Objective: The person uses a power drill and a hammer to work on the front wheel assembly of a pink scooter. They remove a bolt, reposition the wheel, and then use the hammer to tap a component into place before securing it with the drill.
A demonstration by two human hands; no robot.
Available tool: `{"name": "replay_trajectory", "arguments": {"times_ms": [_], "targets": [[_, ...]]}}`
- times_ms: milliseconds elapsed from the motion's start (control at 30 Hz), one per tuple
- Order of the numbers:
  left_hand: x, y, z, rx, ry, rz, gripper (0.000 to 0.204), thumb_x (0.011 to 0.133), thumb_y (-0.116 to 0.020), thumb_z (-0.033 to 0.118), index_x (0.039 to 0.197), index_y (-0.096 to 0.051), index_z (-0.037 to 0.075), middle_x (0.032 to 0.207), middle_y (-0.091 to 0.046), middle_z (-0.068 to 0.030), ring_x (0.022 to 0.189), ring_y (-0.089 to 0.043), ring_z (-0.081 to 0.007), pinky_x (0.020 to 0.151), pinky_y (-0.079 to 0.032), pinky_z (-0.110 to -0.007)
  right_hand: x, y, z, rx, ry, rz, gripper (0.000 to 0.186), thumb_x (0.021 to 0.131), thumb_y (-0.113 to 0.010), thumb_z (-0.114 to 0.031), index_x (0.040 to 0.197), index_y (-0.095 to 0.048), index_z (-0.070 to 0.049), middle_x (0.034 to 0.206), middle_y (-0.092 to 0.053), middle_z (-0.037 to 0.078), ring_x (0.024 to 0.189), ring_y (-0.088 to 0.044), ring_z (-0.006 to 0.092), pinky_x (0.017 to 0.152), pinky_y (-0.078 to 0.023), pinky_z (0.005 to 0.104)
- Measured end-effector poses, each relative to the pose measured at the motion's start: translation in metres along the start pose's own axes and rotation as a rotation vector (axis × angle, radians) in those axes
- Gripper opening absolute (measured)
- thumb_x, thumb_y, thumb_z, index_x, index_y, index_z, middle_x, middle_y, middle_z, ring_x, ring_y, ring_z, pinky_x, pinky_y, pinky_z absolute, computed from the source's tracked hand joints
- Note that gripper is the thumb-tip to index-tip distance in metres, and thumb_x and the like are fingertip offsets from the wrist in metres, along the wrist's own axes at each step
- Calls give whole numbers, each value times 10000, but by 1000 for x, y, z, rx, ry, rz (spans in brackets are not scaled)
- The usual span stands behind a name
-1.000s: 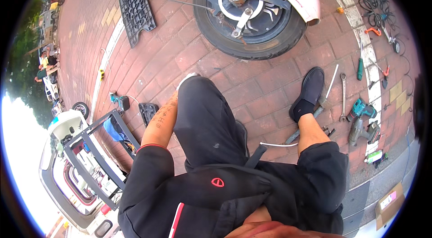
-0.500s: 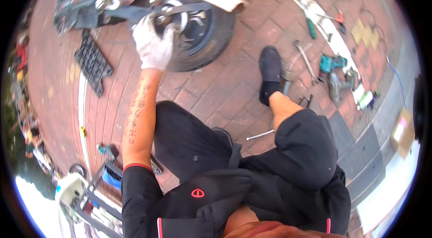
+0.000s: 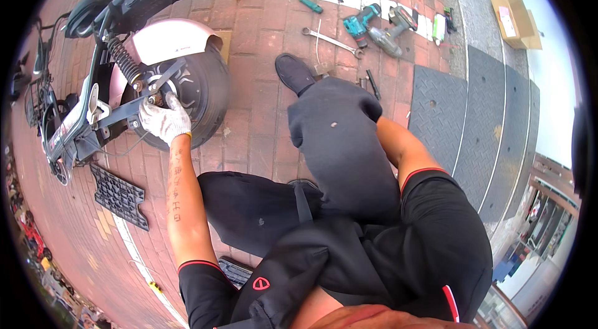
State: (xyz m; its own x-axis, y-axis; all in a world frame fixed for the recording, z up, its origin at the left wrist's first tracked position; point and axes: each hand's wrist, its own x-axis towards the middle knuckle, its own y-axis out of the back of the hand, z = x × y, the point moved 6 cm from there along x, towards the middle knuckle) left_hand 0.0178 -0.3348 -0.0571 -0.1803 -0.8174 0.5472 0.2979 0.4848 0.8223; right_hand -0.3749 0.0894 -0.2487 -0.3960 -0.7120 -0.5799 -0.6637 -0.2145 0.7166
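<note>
My left hand (image 3: 165,121), in a white knitted glove, is at the hub of the scooter's rear wheel (image 3: 208,95). Its thumb and fingers close round the axle nut (image 3: 156,98) at the end of the dark swing arm (image 3: 121,112). A coil-spring shock absorber (image 3: 124,62) rises just above the fingers, and a pale pink fender (image 3: 168,41) covers the top of the tyre. My right forearm (image 3: 408,148) reaches down behind my bent right leg, which hides the right hand.
On the brick paving beyond my right shoe (image 3: 293,72) lie a combination wrench (image 3: 333,42), a teal cordless power tool (image 3: 361,25), a grey impact wrench (image 3: 389,39) and a green-handled screwdriver (image 3: 308,4). A black slotted panel (image 3: 118,195) lies at left, a cardboard box (image 3: 516,21) far right.
My view has swung right, so the scooter sits farther left and shows more of its frame. My right arm has come into sight, reaching down. The left hand stays at the wheel hub.
</note>
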Motion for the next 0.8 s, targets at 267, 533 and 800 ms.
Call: {"name": "replay_trajectory", "arguments": {"times_ms": [267,533,800], "targets": [[1,-7,-5,28,98,-117,768,919,-714,469,1415,-469,-64,1448,-502,-272,1353,-477,-428,1140,-380,-522,-33,32,45,39,-191,127,423,937,-645,-334,1210,-638,-10,1208,-696,266,1155,-654,439,997,-518,473],[4,-7,5,83,124,-161,727,919,-724,447,1377,-498,-70,1390,-532,-266,1336,-490,-409,1123,-404,-493,-12,70,126,-70,-488,241,388,932,-632,-330,1187,-631,-38,1199,-698,253,1162,-666,400,1007,-528,489],[15,-6,14,73,118,-307,559,935,-723,348,1275,-562,-66,1247,-618,-234,1204,-553,-393,1068,-419,-489,64,51,159,-81,-469,175,371,899,-632,-261,1201,-622,-47,1200,-687,244,1134,-662,433,997,-529,498]]}}
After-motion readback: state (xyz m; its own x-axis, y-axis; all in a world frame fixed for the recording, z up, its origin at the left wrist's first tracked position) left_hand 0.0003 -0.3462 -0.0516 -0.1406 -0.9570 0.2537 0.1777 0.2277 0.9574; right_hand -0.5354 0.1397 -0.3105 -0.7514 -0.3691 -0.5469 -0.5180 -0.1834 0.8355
